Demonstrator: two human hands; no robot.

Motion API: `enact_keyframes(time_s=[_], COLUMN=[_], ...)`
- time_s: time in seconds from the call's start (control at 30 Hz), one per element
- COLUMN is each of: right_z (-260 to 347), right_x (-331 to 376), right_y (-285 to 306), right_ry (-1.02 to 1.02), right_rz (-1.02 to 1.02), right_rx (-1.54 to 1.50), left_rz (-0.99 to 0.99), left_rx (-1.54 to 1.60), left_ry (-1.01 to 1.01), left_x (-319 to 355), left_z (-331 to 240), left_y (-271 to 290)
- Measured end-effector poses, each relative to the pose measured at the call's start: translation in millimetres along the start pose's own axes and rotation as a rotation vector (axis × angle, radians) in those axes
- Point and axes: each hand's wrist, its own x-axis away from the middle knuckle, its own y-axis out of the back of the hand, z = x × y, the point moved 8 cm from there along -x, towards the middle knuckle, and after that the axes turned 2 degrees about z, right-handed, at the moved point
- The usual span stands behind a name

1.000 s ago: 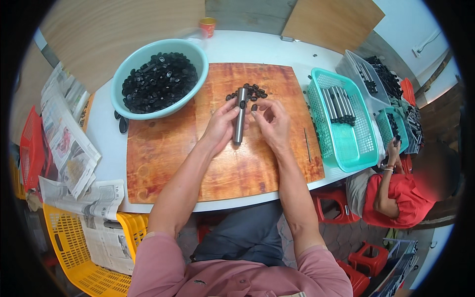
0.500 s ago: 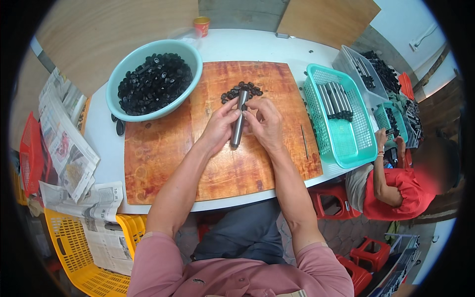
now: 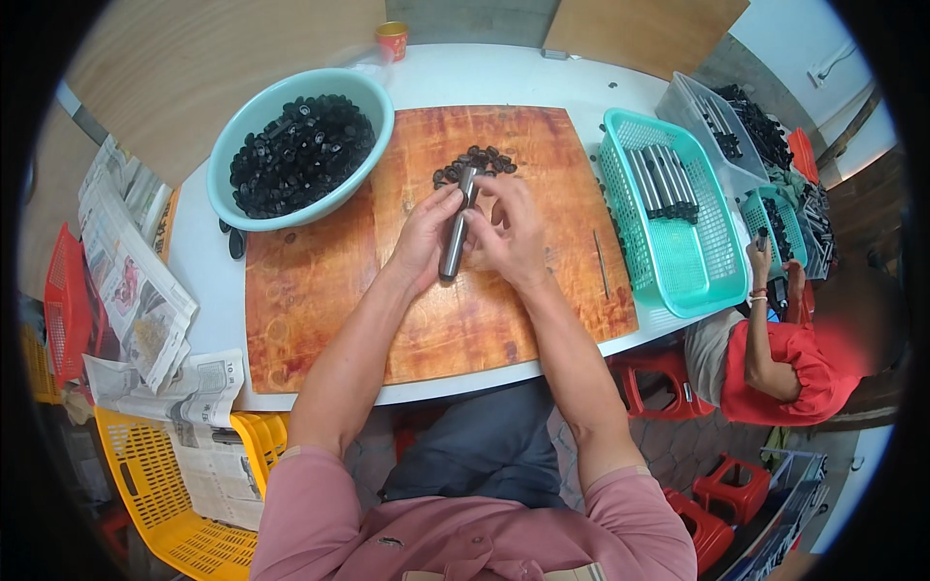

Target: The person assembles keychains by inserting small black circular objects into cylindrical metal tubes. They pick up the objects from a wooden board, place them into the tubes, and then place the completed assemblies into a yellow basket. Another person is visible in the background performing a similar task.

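At the centre of the reddish wooden board (image 3: 320, 290), my left hand (image 3: 424, 237) is closed around the grey metal tube (image 3: 453, 237), which runs from 6 toward 12 o'clock. My right hand (image 3: 506, 232) sits touching its upper half, fingers curled at the tube; whether they pinch a cap I cannot tell. Compared with a second ago, both hands sit closer together on the tube and its top end now points into the small pile of black caps (image 3: 475, 162) at 12 o'clock. Judgement: a cap is being fitted. Teal plastic bowl of black caps (image 3: 300, 145) at 10 o'clock; teal mesh basket of finished tubes (image 3: 668, 218) at 3 o'clock.
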Motion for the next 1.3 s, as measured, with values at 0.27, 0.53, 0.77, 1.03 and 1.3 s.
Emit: enact_keyframes(time_s=[0.27,0.53,0.77,1.03,1.3], right_z=[-56,-56,-56,-59,-55], right_x=[8,7,9,7,4], right_y=[-7,-6,-8,-6,5], right_ry=[-0.396,-0.445,-0.506,-0.451,-0.441], right_rz=[-0.035,-0.024,0.005,-0.022,-0.064], right_rx=[-0.437,-0.481,-0.506,-0.594,-0.688], left_rz=[-0.003,-0.046,0.032,0.044,0.053], left_rx=[-0.063,-0.079,-0.043,-0.192,-0.373], left_ry=[0.173,0.172,0.177,0.125,0.103], left_x=[4,5,7,5,3], left_z=[13,15,14,16,11], left_y=[-6,-7,-12,-7,-17])
